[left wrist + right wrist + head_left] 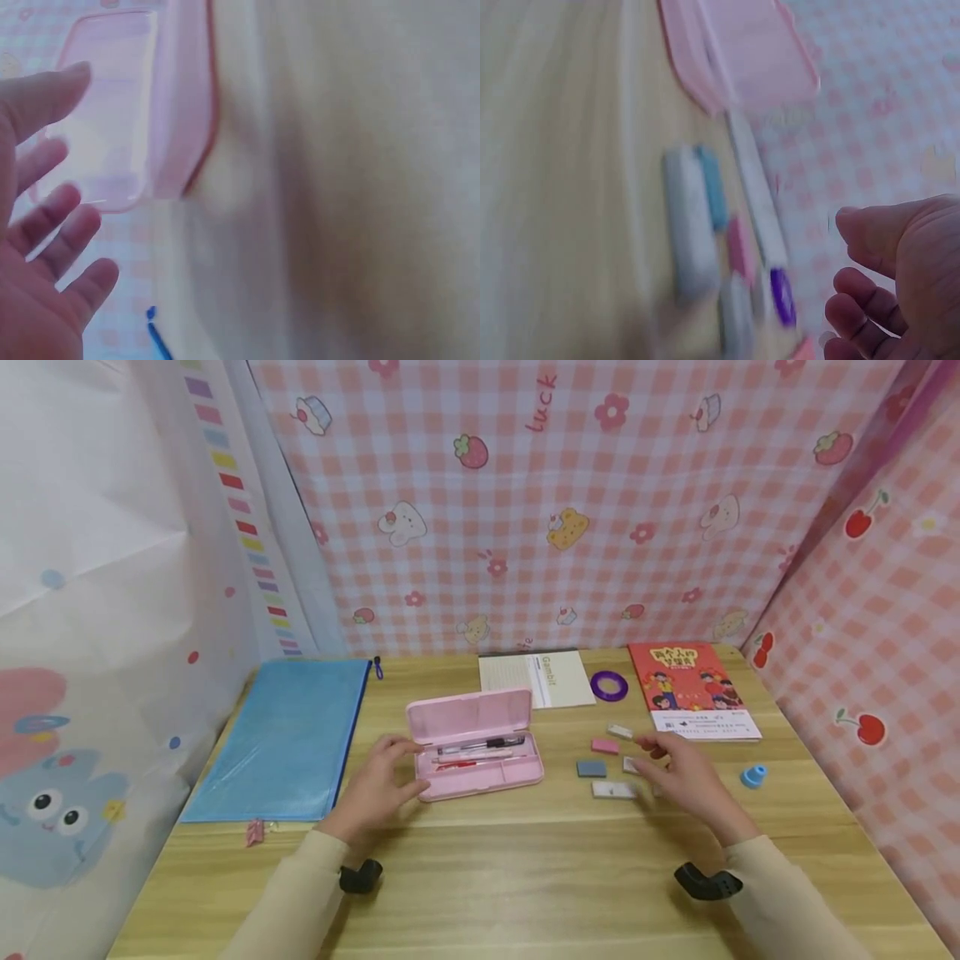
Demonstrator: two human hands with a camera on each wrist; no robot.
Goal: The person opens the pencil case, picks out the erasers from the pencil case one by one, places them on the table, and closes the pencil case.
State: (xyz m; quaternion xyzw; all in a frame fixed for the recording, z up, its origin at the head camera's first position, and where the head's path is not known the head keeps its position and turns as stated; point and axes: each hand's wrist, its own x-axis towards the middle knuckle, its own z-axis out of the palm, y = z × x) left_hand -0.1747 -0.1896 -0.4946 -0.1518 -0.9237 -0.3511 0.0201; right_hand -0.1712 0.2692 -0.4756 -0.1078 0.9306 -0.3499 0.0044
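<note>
A pink pencil case (468, 717) lies with its lid raised in the head view. Pens (472, 756) rest in its long tray, a black-gripped one among them. My left hand (378, 783) is at the case's left end, thumb and fingers spread apart; the left wrist view shows no object in the palm. Over a group of small erasers hovers my right hand (690, 781), fingers loosely bent with nothing between them in the right wrist view. Beside it lie a blue-grey eraser (591, 769), a pink eraser (605, 746) and several white erasers (613, 790), one partly hidden by the fingers.
Left of the case is a blue zip folder (281, 743). At the back are a notebook (536, 679), a purple tape roll (609, 686) and a red book (693, 689). A small blue cone-shaped object (754, 776) stands at right, and pink scraps (255, 832) lie at left.
</note>
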